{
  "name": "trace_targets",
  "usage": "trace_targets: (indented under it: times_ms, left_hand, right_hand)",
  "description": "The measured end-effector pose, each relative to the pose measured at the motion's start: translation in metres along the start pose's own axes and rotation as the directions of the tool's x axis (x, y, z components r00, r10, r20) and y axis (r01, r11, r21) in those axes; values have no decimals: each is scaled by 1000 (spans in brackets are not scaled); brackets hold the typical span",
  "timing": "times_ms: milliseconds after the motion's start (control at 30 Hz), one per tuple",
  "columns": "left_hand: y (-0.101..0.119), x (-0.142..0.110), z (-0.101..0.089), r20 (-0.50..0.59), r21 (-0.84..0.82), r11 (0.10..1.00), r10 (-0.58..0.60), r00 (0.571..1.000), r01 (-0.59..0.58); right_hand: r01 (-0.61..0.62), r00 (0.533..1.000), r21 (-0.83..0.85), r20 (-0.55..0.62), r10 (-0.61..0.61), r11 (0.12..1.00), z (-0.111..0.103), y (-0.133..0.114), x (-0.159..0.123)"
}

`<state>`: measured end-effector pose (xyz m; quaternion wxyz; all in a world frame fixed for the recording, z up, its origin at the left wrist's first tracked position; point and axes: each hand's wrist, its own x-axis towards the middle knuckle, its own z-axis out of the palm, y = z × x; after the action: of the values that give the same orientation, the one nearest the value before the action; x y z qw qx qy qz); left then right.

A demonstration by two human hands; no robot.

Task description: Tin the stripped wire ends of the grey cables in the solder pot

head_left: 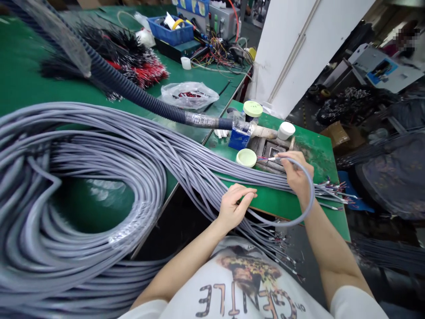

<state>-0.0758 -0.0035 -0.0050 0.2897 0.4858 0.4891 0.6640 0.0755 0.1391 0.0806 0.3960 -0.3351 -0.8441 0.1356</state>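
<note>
My right hand (299,173) pinches a grey cable (303,216) close to its stripped end. Thin coloured wires (263,158) stick out of that end and point left, at the rim of a pale green round dish (246,158). From my right hand the cable bends down in a loop and runs back below my left hand. My left hand (233,204) hovers by the bundle of grey cables (199,173), thumb and forefinger tips brought together, with nothing visible between them. Just beyond my right hand lies a dirty metal block with a square opening (272,152).
A ribbed dark hose (142,97) crosses above the table to a blue box (239,138). A white cup (286,130) and a green-lidded jar (253,109) stand behind. Coiled cables (76,110) fill the left. Cable ends (332,190) reach the right edge.
</note>
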Motion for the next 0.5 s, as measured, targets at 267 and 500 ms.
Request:
trace_targets:
  times_ms: [267,500]
  left_hand:
    - [-38,-1,-11,-110,260,949,211,971,-177]
    - [-38,4,-11,-73,345,914,251,965,-211]
  right_hand:
    - [-21,997,-22,79,23,1000,39,15,38]
    - [46,982,-116,187,-24,992,60,21,53]
